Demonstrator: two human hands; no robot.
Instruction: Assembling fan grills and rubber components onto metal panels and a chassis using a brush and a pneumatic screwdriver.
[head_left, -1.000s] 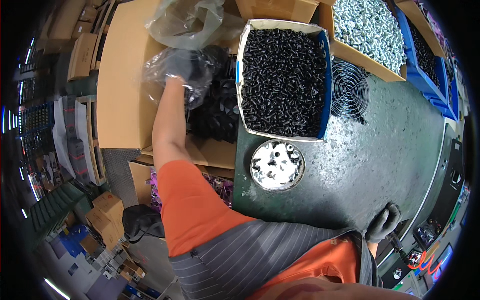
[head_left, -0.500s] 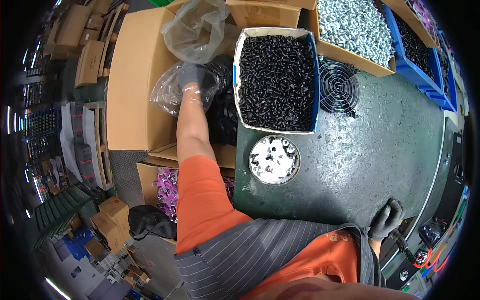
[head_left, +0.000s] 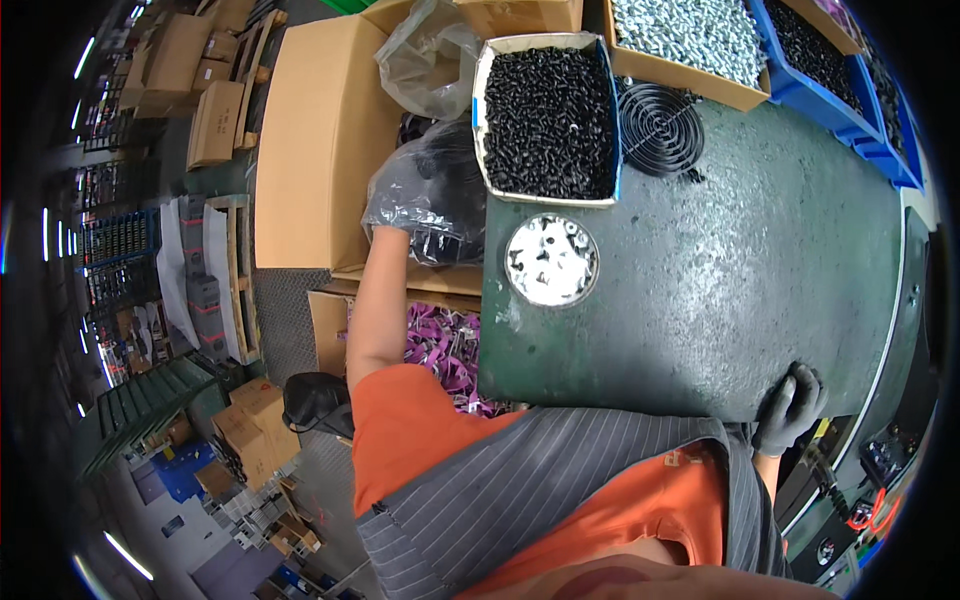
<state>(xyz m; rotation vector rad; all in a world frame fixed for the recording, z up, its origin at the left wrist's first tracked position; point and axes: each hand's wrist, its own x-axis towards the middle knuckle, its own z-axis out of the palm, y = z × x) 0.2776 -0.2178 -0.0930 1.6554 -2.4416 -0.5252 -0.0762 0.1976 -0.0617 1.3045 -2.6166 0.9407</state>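
Note:
My left arm reaches into a tall cardboard box (head_left: 300,150) at the left of the table. There my gloved left hand (head_left: 398,205) is in or under a clear plastic bag (head_left: 440,195) with dark contents; the film and those contents hide its fingers. A second, cloudy plastic bag (head_left: 430,70) hangs over the box's far side. My right hand (head_left: 790,408), in a dark grey glove, rests at the near right edge of the green table (head_left: 700,300). Its fingers are loosely stretched, holding nothing.
A bin of black screws (head_left: 550,125) stands beside the box, with a round dish of metal parts (head_left: 551,260) nearer me. Black wire fan guards (head_left: 660,128) lie to its right. Silvery fasteners (head_left: 690,40) and blue bins (head_left: 840,110) line the back. Below the box are purple-and-metal parts (head_left: 445,350).
The view has shifted, so the table sits higher. My left hand has moved nearer along the box and is now covered by the clear bag. My right hand stays at the table edge.

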